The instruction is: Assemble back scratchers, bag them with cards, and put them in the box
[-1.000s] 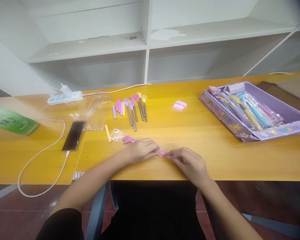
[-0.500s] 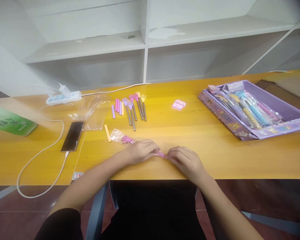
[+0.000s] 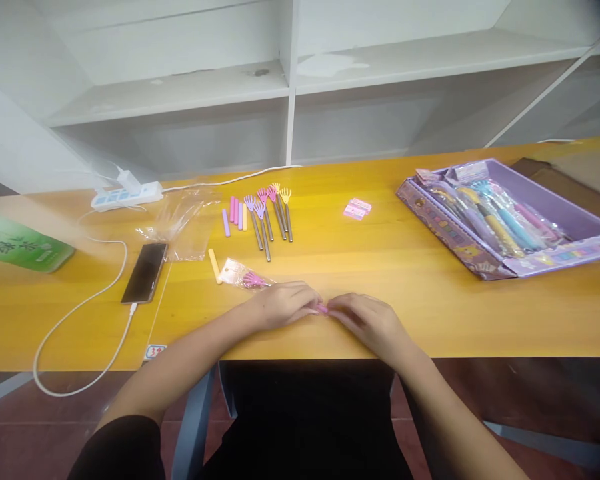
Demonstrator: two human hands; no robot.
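Note:
A back scratcher with a magenta claw [image 3: 253,280] lies in a clear plastic bag [image 3: 233,272] near the table's front edge. My left hand [image 3: 287,305] is closed around its shaft, which the fingers hide. The pink handle end [image 3: 322,308] shows between my two hands. My right hand [image 3: 367,321] pinches at that end, its fingertips close to my left hand's. Beyond my hands lie several loose back scratchers [image 3: 264,213] with purple, pink and yellow claws. Beside them are several coloured handle sleeves [image 3: 237,215], and a yellow sleeve [image 3: 215,266] lies nearer to the bag.
At the right stands a purple display box [image 3: 457,243] with bagged back scratchers. Small pink cards [image 3: 357,209] lie mid-table. To the left are empty clear bags [image 3: 190,230], a phone [image 3: 145,273] on a white cable, a power strip [image 3: 129,197] and a green bottle [image 3: 25,245].
My right hand's fingertips have moved slightly left, closer to my left hand along the pink end. The bag's top has shifted a little and lies flatter.

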